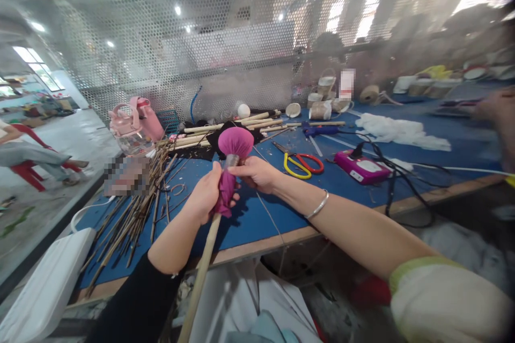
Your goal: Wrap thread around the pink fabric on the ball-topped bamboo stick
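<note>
Left hand (207,193) grips one round-topped magenta cloth wrap (235,142) around one pale wooden stick (204,265); right hand (258,173) pinches it higher.

1. A blue-topped table (338,193) has a wooden near edge (261,245).
2. Left: thin brown twigs (132,228) fan toward that edge.
3. Far middle: pale rods (191,142) lie together.
4. Right of centre: scissors (298,156) with yellow and red handles; beyond, a blue tool (324,130).
5. Right: a purple power box (362,168), crumpled white material (402,131) behind.
</note>
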